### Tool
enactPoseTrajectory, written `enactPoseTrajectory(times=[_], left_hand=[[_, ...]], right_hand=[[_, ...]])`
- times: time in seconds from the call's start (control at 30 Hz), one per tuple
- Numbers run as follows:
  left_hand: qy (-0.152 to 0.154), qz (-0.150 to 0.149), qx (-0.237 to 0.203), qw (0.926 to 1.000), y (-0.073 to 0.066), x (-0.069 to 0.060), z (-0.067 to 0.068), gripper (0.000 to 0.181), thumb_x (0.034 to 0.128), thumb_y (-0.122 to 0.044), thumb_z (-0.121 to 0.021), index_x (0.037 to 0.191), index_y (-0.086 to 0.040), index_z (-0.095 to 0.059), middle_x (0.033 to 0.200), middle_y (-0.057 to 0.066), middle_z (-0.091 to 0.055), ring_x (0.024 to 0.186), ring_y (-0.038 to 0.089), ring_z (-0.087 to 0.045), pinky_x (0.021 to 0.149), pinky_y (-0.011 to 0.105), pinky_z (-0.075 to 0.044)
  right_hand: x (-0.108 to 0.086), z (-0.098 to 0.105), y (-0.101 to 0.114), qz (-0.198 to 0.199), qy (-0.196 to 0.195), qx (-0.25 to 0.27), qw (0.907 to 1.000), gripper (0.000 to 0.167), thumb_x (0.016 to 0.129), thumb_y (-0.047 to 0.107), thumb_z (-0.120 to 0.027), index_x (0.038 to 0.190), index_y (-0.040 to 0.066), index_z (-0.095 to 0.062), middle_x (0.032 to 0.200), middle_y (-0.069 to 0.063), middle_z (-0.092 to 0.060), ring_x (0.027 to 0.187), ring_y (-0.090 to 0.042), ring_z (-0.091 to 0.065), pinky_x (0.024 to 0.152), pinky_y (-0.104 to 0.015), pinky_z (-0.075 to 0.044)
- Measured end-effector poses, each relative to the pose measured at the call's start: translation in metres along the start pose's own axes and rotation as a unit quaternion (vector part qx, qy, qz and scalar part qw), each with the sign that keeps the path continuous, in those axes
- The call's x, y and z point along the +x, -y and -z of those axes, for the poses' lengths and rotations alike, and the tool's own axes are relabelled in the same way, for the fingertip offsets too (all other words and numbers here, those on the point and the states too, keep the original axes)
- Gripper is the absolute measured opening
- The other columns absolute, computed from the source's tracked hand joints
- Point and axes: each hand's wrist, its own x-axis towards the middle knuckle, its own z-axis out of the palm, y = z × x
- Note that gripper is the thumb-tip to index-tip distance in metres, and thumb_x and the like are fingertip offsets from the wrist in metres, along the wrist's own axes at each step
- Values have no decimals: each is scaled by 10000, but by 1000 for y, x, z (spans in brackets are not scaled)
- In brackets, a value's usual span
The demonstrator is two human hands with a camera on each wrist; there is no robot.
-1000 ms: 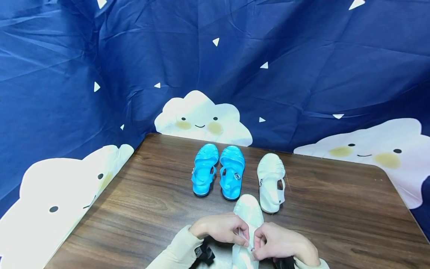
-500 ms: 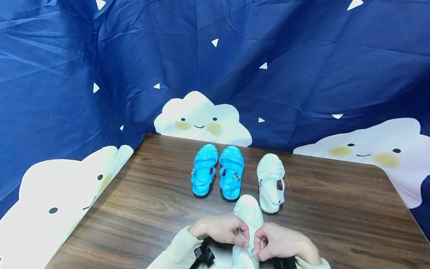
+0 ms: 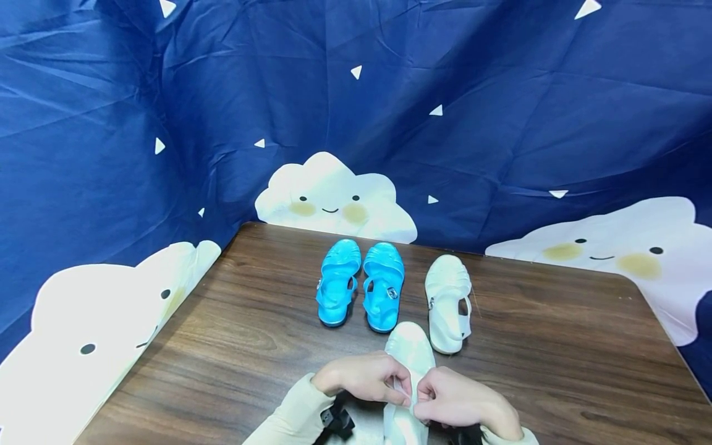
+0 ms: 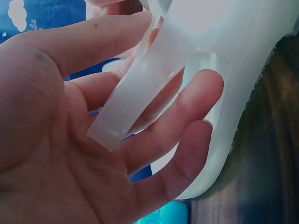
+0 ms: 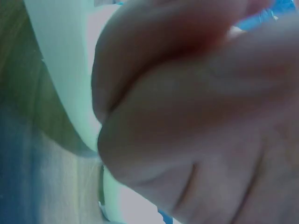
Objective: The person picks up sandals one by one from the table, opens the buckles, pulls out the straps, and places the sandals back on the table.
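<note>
A white jelly sandal (image 3: pixel 410 343) lies toe-away at the table's near side, its heel end running out of the head view. My left hand (image 3: pixel 369 377) pinches its translucent strap (image 4: pixel 135 98) between thumb and forefinger; the strap's free end hangs across the palm in the left wrist view, with the other fingers loosely bent beneath. From the right, my right hand (image 3: pixel 458 398) pinches at the same strap, its fingertips close against the left ones. The right fingers hide the buckle area in the head view, and in the right wrist view they cover most of the sandal.
Beyond the hands stands a second white sandal (image 3: pixel 447 278), to the right of two blue sandals (image 3: pixel 340 259) set side by side. All are on a brown wooden table (image 3: pixel 556 346). A blue cloth (image 3: pixel 423 123) printed with clouds hangs behind it.
My right hand has shifted slightly left, closer to the left fingertips, and now covers the metal buckle that showed before. The left hand keeps its pinch with hardly any movement.
</note>
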Motion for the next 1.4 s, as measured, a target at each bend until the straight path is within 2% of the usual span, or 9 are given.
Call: enactPoseTrajectory(times=[0.17, 0.27, 0.47, 0.6, 0.77, 0.97, 1.17, 1.4], left_hand=[[38, -1, -53, 10000, 0, 0, 0, 111, 931, -231, -638, 909, -135, -689, 717, -174, -570, 637, -126, -481, 632, 74, -450], [33, -3, -88, 10000, 0, 0, 0, 109, 929, -225, -641, 908, -131, -691, 724, -171, -575, 640, -127, -481, 636, 73, -450], [10, -78, 53, 10000, 0, 0, 1, 113, 927, -235, -645, 904, -139, -699, 710, -175, -559, 632, -121, -462, 626, 69, -439], [26, -108, 88, 9999, 0, 0, 1, 114, 929, -236, -643, 906, -141, -700, 705, -170, -555, 623, -110, -451, 614, 71, -433], [44, -140, 74, 9999, 1, 0, 0, 115, 932, -235, -639, 912, -141, -701, 720, -172, -562, 628, -108, -454, 618, 71, -436], [38, -135, 40, 9999, 2, 0, 0, 116, 934, -232, -637, 913, -135, -697, 733, -172, -567, 636, -112, -462, 625, 70, -440], [45, -134, 12, 9999, 2, 0, 0, 118, 934, -232, -638, 914, -132, -697, 738, -171, -570, 645, -116, -468, 634, 70, -445], [61, -54, -53, 10000, 1, 0, 0, 121, 935, -235, -636, 915, -133, -698, 737, -175, -572, 647, -119, -478, 635, 74, -452]], right_hand=[[2, -2, 0, -254, -29, 8, 9997, 258, 718, 140, -582, 529, 170, -408, 429, 164, -370, 376, 58, -336, 399, -159, -251], [2, -3, 0, -321, 9, 45, 9995, 248, 719, 138, -585, 542, 180, -418, 445, 159, -390, 370, 45, -360, 383, -168, -294], [-3, 2, -3, -163, 164, 362, 9991, 101, 733, 94, -623, 654, 148, -592, 513, 135, -494, 388, 31, -465, 388, -193, -444], [-6, 6, -4, -95, 365, 737, 9966, 81, 754, 117, -683, 709, 124, -616, 542, 132, -521, 420, 23, -501, 410, -182, -465], [-9, 9, -5, 2, 593, 1073, 9925, 136, 776, 152, -739, 744, 85, -625, 572, 122, -554, 448, 13, -521, 427, -173, -467], [-8, 10, -6, 323, 523, 853, 9945, 131, 780, 139, -721, 738, 62, -624, 561, 144, -535, 464, 56, -499, 448, -158, -431], [-7, 9, -6, 449, 403, 581, 9965, 92, 737, 100, -687, 711, 68, -605, 560, 166, -488, 485, 70, -442, 455, -131, -368], [-5, 9, -6, 432, 398, 587, 9965, 62, 750, 56, -641, 730, 92, -595, 531, 160, -480, 444, 76, -463, 466, -145, -414]])
